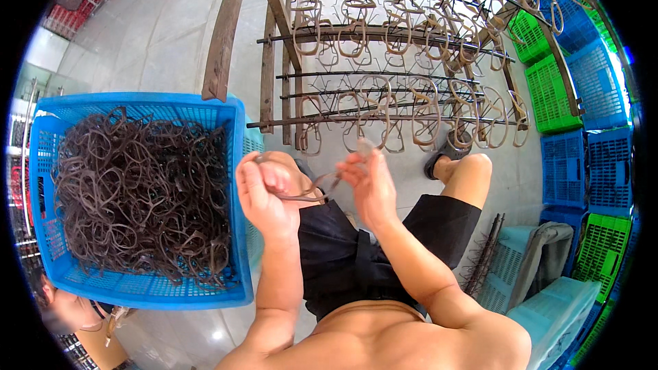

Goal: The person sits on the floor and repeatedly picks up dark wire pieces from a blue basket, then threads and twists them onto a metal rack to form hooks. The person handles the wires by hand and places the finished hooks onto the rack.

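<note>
In the head view, a large rectangular basket of blue perforated plastic (140, 98) is holding a tangled heap of dark-brown looped frames (144, 192). Right of the basket, the left hand (267, 195) is closing around one end of a thin dark-brown looped frame (301, 199); farther right, the right hand (372, 188) is pinching its other side. Beyond the basket, a brown wooden rack (281, 17) is carrying tan looped frames (439, 113) on black rods (271, 123)

words: none I can read | numbers: none I can read | labels and signs: none I can read
</note>
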`<action>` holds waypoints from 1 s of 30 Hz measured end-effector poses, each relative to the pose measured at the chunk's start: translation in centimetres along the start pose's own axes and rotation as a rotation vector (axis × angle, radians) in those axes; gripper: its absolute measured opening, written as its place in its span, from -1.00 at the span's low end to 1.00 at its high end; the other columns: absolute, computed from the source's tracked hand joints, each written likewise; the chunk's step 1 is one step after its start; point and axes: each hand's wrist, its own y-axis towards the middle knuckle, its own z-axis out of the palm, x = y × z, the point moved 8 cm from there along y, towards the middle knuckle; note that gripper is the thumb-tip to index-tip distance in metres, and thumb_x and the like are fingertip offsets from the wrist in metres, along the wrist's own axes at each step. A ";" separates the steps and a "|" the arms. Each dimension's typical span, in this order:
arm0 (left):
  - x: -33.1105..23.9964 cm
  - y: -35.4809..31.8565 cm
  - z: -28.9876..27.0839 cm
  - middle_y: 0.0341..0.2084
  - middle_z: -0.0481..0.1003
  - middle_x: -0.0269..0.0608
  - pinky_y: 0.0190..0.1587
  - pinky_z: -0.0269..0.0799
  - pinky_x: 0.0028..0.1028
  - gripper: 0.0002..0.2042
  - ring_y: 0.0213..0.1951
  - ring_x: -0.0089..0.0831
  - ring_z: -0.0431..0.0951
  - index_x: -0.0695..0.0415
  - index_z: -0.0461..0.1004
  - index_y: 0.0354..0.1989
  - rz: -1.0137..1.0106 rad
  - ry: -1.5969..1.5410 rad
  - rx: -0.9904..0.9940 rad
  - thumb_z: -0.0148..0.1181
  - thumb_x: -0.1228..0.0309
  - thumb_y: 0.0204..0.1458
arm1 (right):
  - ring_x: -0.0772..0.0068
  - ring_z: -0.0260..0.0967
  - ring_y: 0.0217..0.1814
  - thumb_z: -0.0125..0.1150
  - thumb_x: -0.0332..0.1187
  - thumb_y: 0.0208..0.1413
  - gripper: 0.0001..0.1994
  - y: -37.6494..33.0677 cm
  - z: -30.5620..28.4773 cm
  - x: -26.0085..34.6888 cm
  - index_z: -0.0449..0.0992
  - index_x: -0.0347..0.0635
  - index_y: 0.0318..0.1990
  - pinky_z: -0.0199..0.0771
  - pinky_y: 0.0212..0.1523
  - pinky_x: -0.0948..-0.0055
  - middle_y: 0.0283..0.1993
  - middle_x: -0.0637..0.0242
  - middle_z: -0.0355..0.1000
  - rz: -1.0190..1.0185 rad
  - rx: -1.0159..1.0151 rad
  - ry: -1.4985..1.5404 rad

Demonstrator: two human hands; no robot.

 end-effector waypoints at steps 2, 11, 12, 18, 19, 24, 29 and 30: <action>0.3 -0.6 -0.4 -0.62 0.27 -0.45 -0.51 0.20 -0.64 -0.80 -0.57 -0.62 0.23 0.18 0.33 -0.17 0.018 -0.038 -0.193 -0.10 0.30 0.23 | 0.32 0.19 0.11 -0.22 -0.08 0.29 -0.60 0.2 0.5 -3.2 0.26 -0.16 0.09 0.08 0.18 0.24 0.00 0.28 0.30 0.099 0.049 0.047; 1.1 -2.6 -2.6 -0.45 0.39 -0.26 -0.32 0.34 -0.56 -0.74 -0.42 -0.51 0.38 0.17 0.23 -0.19 0.285 0.237 -0.188 -0.17 0.20 0.24 | 0.30 0.27 0.08 -0.23 -0.30 0.30 -0.46 -1.1 5.7 -0.5 -0.31 -0.34 0.26 0.26 0.12 0.36 0.17 0.05 0.16 -0.234 0.171 -0.120; 0.5 -3.2 -2.6 -0.40 0.39 -0.23 -0.26 0.35 -0.50 -0.79 -0.37 -0.45 0.40 0.18 0.20 -0.19 0.381 0.418 -0.198 -0.14 0.27 0.23 | 0.26 0.30 0.06 -0.27 -0.30 0.30 -0.44 -0.8 6.3 0.8 -0.37 -0.32 0.27 0.31 0.10 0.32 0.18 0.00 0.15 -0.302 0.169 -0.153; 6.7 -2.5 -2.5 -0.29 0.47 -0.15 -0.22 0.34 -0.54 -0.87 -0.27 -0.47 0.46 0.28 0.32 -0.28 0.110 0.201 0.209 0.01 0.46 0.12 | 0.32 0.33 -0.14 -0.25 -0.40 0.27 -0.52 -0.3 8.0 2.2 -0.23 -0.41 0.22 0.39 -0.13 0.41 -0.04 0.06 0.29 -0.473 0.172 -0.647; 7.2 -2.2 -1.5 -0.26 0.47 -0.14 -0.20 0.34 -0.53 -0.85 -0.25 -0.48 0.45 0.28 0.33 -0.25 0.059 0.231 0.232 -0.04 0.44 0.14 | 0.35 0.34 -0.20 -0.24 -0.41 0.26 -0.53 -0.1 7.6 2.1 -0.20 -0.44 0.21 0.39 -0.18 0.43 -0.10 0.08 0.32 -0.515 0.115 -0.763; 9.1 -1.0 -1.5 -0.40 0.41 -0.28 -0.26 0.35 -0.57 -0.81 -0.38 -0.57 0.41 0.25 0.33 -0.21 0.056 0.519 0.234 -0.09 0.35 0.21 | 0.62 0.29 -0.55 -0.14 -0.47 0.23 -0.68 2.8 3.9 1.9 0.10 -0.35 0.10 0.36 -0.53 0.57 -0.54 0.31 0.35 -0.594 -0.133 -0.469; 7.9 3.4 -1.5 -0.40 0.44 -0.26 -0.29 0.36 -0.59 -0.82 -0.37 -0.56 0.43 0.27 0.37 -0.18 0.074 0.697 0.048 0.00 0.41 0.16 | 0.63 0.27 -0.63 -0.09 -0.43 0.24 -0.79 4.8 2.1 1.8 0.27 -0.34 -0.04 0.30 -0.60 0.59 -0.61 0.39 0.33 -0.607 -0.342 -0.591; 7.8 3.9 -1.1 -0.39 0.45 -0.26 -0.29 0.37 -0.60 -0.82 -0.37 -0.56 0.44 0.27 0.38 -0.18 0.071 0.747 0.101 0.01 0.42 0.16 | 0.63 0.27 -0.64 -0.09 -0.43 0.24 -0.80 4.8 2.0 1.5 0.28 -0.33 -0.06 0.29 -0.61 0.59 -0.62 0.40 0.32 -0.599 -0.368 -0.645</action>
